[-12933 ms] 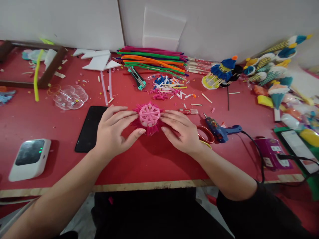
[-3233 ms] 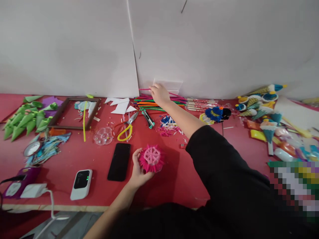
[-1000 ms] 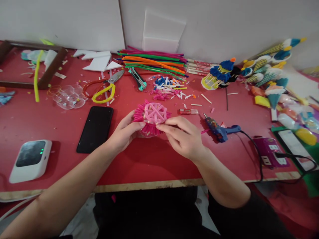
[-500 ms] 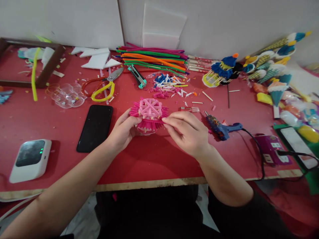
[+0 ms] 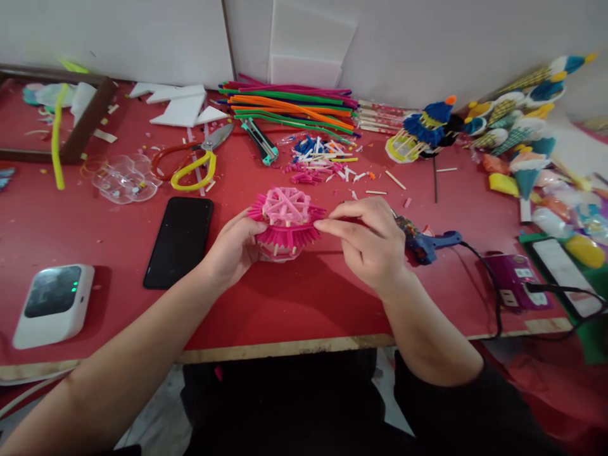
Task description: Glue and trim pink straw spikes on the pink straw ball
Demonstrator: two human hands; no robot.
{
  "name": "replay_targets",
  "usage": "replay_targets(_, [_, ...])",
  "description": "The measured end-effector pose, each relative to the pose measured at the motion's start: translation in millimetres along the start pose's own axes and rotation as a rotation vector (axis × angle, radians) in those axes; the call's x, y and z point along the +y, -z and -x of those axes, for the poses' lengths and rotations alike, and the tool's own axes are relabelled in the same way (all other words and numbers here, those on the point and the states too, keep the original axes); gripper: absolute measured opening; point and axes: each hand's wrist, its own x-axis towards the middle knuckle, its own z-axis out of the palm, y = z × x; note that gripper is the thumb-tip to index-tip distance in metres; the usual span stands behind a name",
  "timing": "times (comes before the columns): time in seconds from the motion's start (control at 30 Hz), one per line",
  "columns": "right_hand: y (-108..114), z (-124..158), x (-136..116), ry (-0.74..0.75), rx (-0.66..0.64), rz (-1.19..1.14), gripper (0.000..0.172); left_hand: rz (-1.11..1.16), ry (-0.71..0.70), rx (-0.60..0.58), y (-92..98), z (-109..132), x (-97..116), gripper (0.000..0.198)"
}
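Pink straw wheel ornament [image 5: 286,223] sits just above the red table [image 5: 308,297], near centre. Left hand [image 5: 231,248] cups its left side, fingers curled around it. Right hand [image 5: 375,244] pinches its right rim between thumb and forefinger. Black phone [image 5: 179,240] lies left; glue gun [image 5: 425,240] right.

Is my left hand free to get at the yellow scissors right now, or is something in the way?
Probably not at once: the left hand is holding the pink spiky ball. The yellow scissors lie in the open beyond the black phone, with nothing on top, so the path itself looks clear.
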Motion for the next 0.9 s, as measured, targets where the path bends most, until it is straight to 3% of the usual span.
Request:
replay_targets(0.4, [-1.4, -0.3, -2.7, -0.019, -0.009, -0.064, 0.032, 0.03, 0.126, -0.073, -2.1, 2.7, 2.8, 0.022])
replay_targets(0.9, [-3.4, -0.4, -4.4, -0.068, -0.024, -0.123, 0.037, 0.001, 0.131, -0.074, -1.7, 3.3, 0.5, 0.013])
